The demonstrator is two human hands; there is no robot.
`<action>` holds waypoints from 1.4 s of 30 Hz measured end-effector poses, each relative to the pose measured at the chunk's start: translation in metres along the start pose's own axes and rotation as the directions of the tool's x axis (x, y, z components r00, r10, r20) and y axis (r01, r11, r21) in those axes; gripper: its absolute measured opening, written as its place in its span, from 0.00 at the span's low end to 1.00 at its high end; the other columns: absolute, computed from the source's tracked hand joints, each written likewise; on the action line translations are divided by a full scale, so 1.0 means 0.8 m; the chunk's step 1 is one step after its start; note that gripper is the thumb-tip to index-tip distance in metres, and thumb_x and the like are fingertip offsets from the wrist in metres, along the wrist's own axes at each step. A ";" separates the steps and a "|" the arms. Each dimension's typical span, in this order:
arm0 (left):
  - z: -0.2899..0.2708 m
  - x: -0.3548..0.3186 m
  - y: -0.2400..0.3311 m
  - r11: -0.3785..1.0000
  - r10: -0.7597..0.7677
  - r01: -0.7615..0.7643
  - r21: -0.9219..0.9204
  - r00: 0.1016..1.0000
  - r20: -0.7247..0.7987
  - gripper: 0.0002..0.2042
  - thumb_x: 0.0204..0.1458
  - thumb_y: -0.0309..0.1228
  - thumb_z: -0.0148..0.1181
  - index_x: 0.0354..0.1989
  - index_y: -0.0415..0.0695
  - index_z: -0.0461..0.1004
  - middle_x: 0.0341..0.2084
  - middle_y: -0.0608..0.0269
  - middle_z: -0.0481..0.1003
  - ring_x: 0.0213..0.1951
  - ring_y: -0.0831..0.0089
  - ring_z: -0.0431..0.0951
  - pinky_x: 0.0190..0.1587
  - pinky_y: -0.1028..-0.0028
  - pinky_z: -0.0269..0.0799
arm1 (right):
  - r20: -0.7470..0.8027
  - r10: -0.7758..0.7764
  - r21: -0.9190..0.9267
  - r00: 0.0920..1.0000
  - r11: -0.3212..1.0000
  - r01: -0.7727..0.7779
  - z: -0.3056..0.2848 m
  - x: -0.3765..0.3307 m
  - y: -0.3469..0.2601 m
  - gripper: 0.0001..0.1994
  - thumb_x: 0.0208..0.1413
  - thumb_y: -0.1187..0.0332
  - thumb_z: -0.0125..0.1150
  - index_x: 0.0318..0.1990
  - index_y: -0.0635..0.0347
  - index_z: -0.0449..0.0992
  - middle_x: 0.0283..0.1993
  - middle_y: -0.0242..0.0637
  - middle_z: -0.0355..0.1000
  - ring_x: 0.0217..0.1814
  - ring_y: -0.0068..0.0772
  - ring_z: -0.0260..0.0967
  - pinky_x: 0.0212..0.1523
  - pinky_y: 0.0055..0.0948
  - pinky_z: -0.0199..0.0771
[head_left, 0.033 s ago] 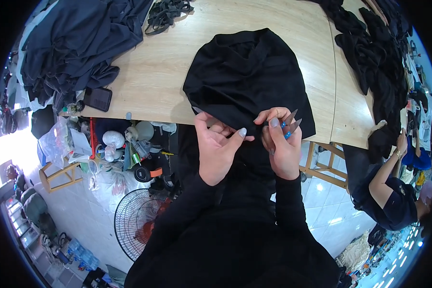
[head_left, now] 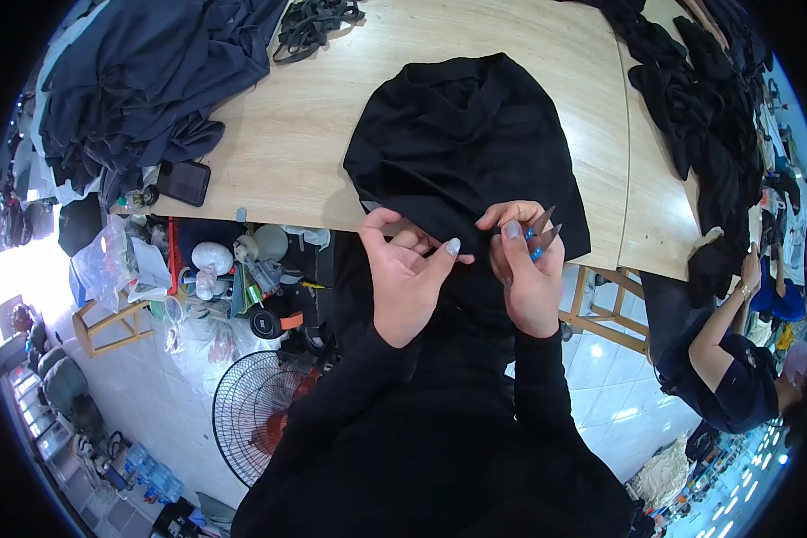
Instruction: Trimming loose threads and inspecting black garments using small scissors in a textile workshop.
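A black garment, perhaps trousers or a skirt with a waistband opening at its far end, lies on the table and hangs over the near edge. My left hand holds its near edge, thumb against the cloth and fingers curled behind. Close by on the right, my right hand is closed around small thread snips with blue on the handles. Their blades point up and away, slightly apart. The thumb and forefinger of that hand also pinch at the cloth; what lies between the fingertips is hidden.
On the pale wooden table lie a dark clothing heap, black straps and a phone. More black cloth covers the right side. Below stand a fan and wooden stool. A person works at right.
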State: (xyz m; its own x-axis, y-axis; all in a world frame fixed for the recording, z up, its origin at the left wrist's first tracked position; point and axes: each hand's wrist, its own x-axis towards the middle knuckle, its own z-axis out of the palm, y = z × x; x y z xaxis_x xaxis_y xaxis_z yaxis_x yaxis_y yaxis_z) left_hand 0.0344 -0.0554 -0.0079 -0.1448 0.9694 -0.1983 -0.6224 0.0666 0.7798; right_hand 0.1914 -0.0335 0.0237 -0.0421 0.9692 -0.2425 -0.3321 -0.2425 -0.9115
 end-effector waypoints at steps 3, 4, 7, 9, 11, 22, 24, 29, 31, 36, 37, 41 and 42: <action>0.000 0.000 -0.008 0.996 0.089 -0.089 -0.027 0.996 0.019 0.19 0.63 0.11 0.63 0.60 0.35 0.68 0.49 0.53 0.76 0.48 0.71 0.82 0.53 0.62 0.88 | 0.017 -0.231 -0.358 0.973 0.907 0.222 0.007 0.005 0.003 0.03 0.73 0.79 0.55 0.45 0.65 0.75 0.48 0.34 0.74 0.36 0.18 0.67 0.36 0.22 0.65; -0.007 0.000 -0.007 0.996 0.085 -0.085 -0.026 0.996 0.018 0.19 0.63 0.11 0.63 0.60 0.35 0.68 0.49 0.53 0.76 0.48 0.71 0.82 0.53 0.62 0.88 | 0.014 -0.228 -0.357 0.973 0.908 0.218 0.007 0.004 0.006 0.03 0.73 0.79 0.55 0.45 0.65 0.75 0.48 0.34 0.74 0.36 0.18 0.67 0.36 0.22 0.65; -0.012 0.001 0.005 0.977 -0.100 0.075 0.198 0.988 0.120 0.10 0.65 0.13 0.61 0.53 0.32 0.77 0.48 0.55 0.78 0.49 0.71 0.83 0.55 0.67 0.87 | 0.044 -0.263 -0.479 0.964 0.841 0.251 0.004 -0.002 0.010 0.01 0.70 0.79 0.59 0.43 0.66 0.74 0.47 0.36 0.72 0.41 0.25 0.69 0.39 0.26 0.68; -0.007 0.000 0.007 0.981 -0.119 0.102 0.164 0.988 0.101 0.11 0.64 0.12 0.62 0.53 0.33 0.76 0.47 0.55 0.79 0.49 0.70 0.84 0.55 0.66 0.87 | 0.084 -0.324 -0.576 0.942 0.756 0.311 0.005 -0.007 0.008 0.02 0.69 0.80 0.61 0.42 0.66 0.74 0.44 0.36 0.71 0.40 0.26 0.69 0.39 0.26 0.68; -0.006 0.000 0.004 0.983 -0.139 0.127 0.130 0.987 0.082 0.12 0.63 0.11 0.63 0.53 0.34 0.75 0.46 0.56 0.80 0.48 0.70 0.85 0.55 0.64 0.87 | 0.082 -0.339 -0.586 0.937 0.744 0.321 0.001 -0.007 0.012 0.02 0.69 0.80 0.61 0.43 0.65 0.74 0.43 0.35 0.71 0.39 0.25 0.69 0.39 0.25 0.67; -0.007 0.009 0.007 0.978 -0.208 0.207 0.015 0.978 0.015 0.17 0.60 0.12 0.68 0.55 0.35 0.72 0.47 0.49 0.82 0.48 0.66 0.88 0.57 0.61 0.87 | -0.076 -0.097 -0.426 0.992 0.903 0.056 -0.025 -0.026 0.018 0.05 0.75 0.73 0.59 0.52 0.62 0.72 0.42 0.29 0.69 0.37 0.17 0.62 0.40 0.22 0.65; -0.010 0.012 0.006 0.968 -0.249 0.249 -0.020 0.968 0.020 0.17 0.61 0.13 0.67 0.56 0.36 0.72 0.49 0.48 0.82 0.50 0.64 0.88 0.58 0.61 0.86 | -0.130 -0.167 -0.462 0.977 0.882 0.090 -0.031 -0.030 0.021 0.10 0.76 0.69 0.58 0.57 0.61 0.69 0.44 0.29 0.68 0.39 0.16 0.61 0.41 0.21 0.64; -0.009 0.013 0.007 0.939 -0.328 0.330 -0.094 0.944 0.042 0.16 0.63 0.15 0.65 0.57 0.38 0.72 0.52 0.46 0.83 0.53 0.61 0.87 0.61 0.59 0.85 | -0.103 -0.215 -0.596 0.971 0.795 0.112 -0.040 -0.039 0.015 0.15 0.72 0.63 0.67 0.54 0.63 0.72 0.42 0.35 0.72 0.38 0.21 0.67 0.40 0.23 0.69; -0.009 0.012 0.008 0.941 -0.332 0.332 -0.070 0.943 0.018 0.16 0.64 0.15 0.65 0.58 0.39 0.72 0.52 0.47 0.83 0.52 0.62 0.87 0.61 0.59 0.85 | -0.048 -0.225 -0.675 0.973 0.725 0.135 -0.030 -0.038 -0.003 0.15 0.70 0.64 0.70 0.51 0.64 0.74 0.39 0.35 0.73 0.36 0.22 0.69 0.37 0.24 0.69; -0.008 0.012 0.011 0.952 -0.303 0.303 -0.037 0.953 0.025 0.16 0.63 0.15 0.67 0.57 0.37 0.73 0.48 0.51 0.84 0.48 0.69 0.87 0.57 0.64 0.86 | 0.065 -0.292 -0.779 0.954 0.582 0.232 -0.006 -0.040 -0.014 0.14 0.62 0.66 0.78 0.42 0.65 0.78 0.30 0.39 0.78 0.27 0.29 0.76 0.29 0.27 0.71; -0.005 0.013 0.014 0.953 -0.299 0.299 -0.048 0.954 0.017 0.16 0.62 0.15 0.68 0.56 0.35 0.74 0.45 0.53 0.84 0.44 0.73 0.87 0.55 0.69 0.87 | 0.057 -0.274 -0.786 0.960 0.581 0.213 -0.006 -0.038 -0.010 0.13 0.62 0.66 0.79 0.40 0.64 0.79 0.29 0.40 0.79 0.25 0.31 0.77 0.27 0.27 0.70; -0.001 0.010 0.014 0.964 -0.265 0.264 -0.039 0.964 0.001 0.16 0.62 0.15 0.69 0.56 0.35 0.74 0.45 0.53 0.84 0.43 0.74 0.87 0.53 0.71 0.87 | 0.043 -0.296 -0.791 0.954 0.574 0.213 -0.008 -0.034 -0.003 0.13 0.62 0.67 0.78 0.39 0.64 0.79 0.30 0.41 0.80 0.26 0.32 0.78 0.27 0.27 0.70; 0.000 0.009 0.014 0.968 -0.251 0.251 -0.002 0.968 0.003 0.16 0.61 0.15 0.69 0.56 0.35 0.75 0.45 0.54 0.84 0.43 0.75 0.87 0.52 0.73 0.86 | 0.039 -0.317 -0.785 0.948 0.577 0.225 -0.008 -0.033 -0.002 0.12 0.62 0.67 0.78 0.39 0.64 0.79 0.30 0.41 0.80 0.26 0.33 0.78 0.27 0.28 0.70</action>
State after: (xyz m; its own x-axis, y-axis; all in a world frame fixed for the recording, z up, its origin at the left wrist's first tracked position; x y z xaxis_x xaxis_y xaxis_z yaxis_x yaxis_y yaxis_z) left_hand 0.0260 -0.0476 -0.0007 0.0178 0.9224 -0.3858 -0.6404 0.3068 0.7041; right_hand 0.1993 -0.0591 0.0292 0.0289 0.9970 0.0722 0.5386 0.0453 -0.8413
